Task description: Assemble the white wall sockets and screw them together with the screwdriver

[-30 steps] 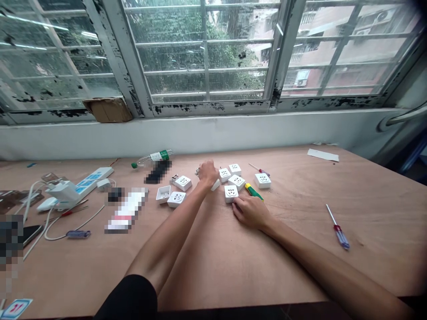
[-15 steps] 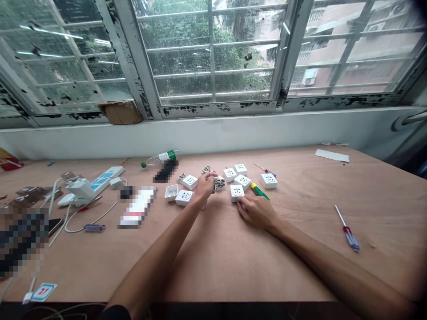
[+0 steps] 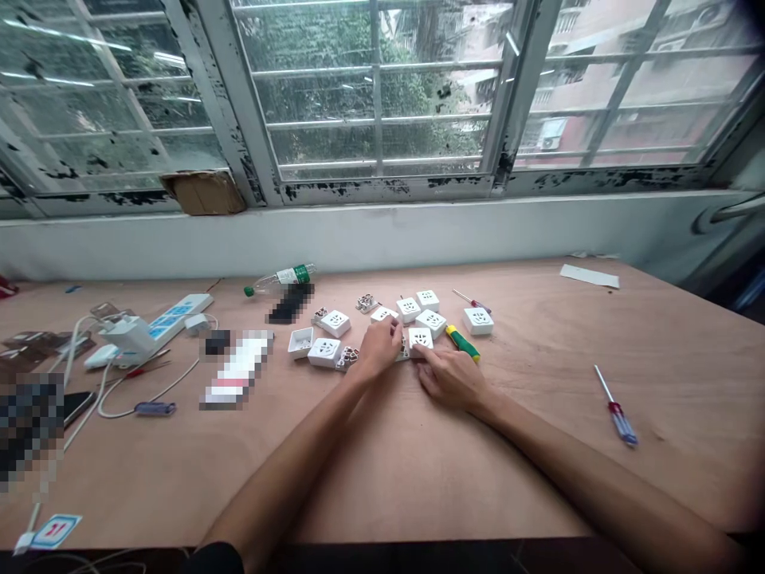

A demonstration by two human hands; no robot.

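Note:
Several white square socket modules (image 3: 429,320) lie in a cluster at the middle of the wooden table (image 3: 538,430). My left hand (image 3: 379,347) is curled with its fingers closed beside one socket module (image 3: 420,340); what it grips is hidden. My right hand (image 3: 449,377) rests on the table with its fingertips against that same module. A socket inner part with metal contacts (image 3: 347,356) lies just left of my left hand. A green and yellow screwdriver (image 3: 462,342) lies right behind my right hand.
A blue-red screwdriver (image 3: 615,403) lies at the right, a small red one (image 3: 472,301) behind the sockets. A power strip (image 3: 170,314), cables, chargers and a phone crowd the left. A plastic bottle (image 3: 280,278) lies near the wall. A paper slip (image 3: 589,276) lies at the far right.
My left hand drew back from the far sockets toward me and now sits beside the module at my right hand. An inner part now lies left of it. My right hand stayed put.

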